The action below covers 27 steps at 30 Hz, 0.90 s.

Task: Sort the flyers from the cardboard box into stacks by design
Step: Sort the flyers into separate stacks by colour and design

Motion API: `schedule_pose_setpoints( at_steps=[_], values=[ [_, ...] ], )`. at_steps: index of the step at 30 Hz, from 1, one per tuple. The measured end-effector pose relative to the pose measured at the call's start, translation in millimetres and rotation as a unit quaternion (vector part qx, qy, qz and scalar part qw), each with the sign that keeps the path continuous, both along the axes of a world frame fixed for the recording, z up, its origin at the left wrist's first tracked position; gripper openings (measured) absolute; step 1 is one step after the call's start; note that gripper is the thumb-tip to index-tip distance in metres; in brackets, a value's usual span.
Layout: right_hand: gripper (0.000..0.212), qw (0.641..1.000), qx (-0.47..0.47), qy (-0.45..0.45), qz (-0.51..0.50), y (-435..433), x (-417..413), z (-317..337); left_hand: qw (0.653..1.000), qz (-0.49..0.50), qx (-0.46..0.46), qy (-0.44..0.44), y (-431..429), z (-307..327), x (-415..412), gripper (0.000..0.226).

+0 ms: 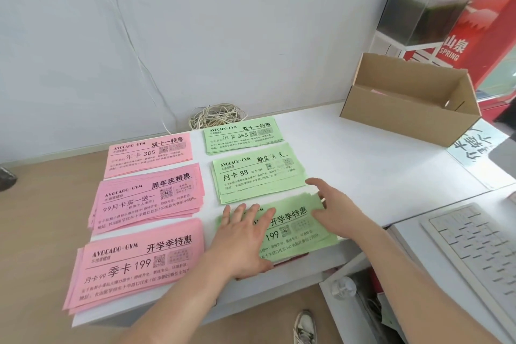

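Note:
Flyers lie in two columns on the white desk (349, 148). The pink stacks are far (149, 155), middle (148, 198) and near (134, 262). The green stacks are far (243, 135), middle (258, 179) and near (296, 234). My left hand (243, 237) rests flat, fingers spread, on the left part of the near green stack. My right hand (335, 209) is open at that stack's right edge, fingers apart. The cardboard box (410, 109) stands at the back right; a bit of pink shows inside it.
A coil of white cable (216, 116) lies against the wall behind the green stacks. A white keyboard (474, 248) sits at the right. A dark tank (421, 8) stands behind the box. My shoe (304, 327) shows below the desk edge.

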State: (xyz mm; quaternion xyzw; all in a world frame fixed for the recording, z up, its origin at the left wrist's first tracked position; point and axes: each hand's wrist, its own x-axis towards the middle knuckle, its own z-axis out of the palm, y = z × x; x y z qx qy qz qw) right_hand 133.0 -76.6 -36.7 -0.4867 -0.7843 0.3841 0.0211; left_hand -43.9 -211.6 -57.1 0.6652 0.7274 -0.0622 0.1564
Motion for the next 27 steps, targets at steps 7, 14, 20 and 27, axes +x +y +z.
schedule_pose_setpoints(
  at_steps=[7, 14, 20, 27],
  values=[
    [0.123, 0.949, 0.105, -0.202, 0.219, -20, -3, -5, 1.000, -0.003, -0.004, 0.000, 2, -4, -5, 0.102],
    [0.097, 0.951, 0.124, -0.186, 0.215, -14, -2, -7, 1.000, -0.015, -0.001, -0.017, 3, -1, -13, 0.096],
    [0.081, 0.961, 0.141, -0.158, 0.178, -13, 5, -9, 1.000, -0.013, -0.006, -0.024, 3, 0, -17, 0.083],
    [0.074, 0.966, 0.140, -0.149, 0.161, -16, 18, -11, 1.000, -0.020, -0.007, -0.018, 5, 3, -16, 0.071]
  ],
)
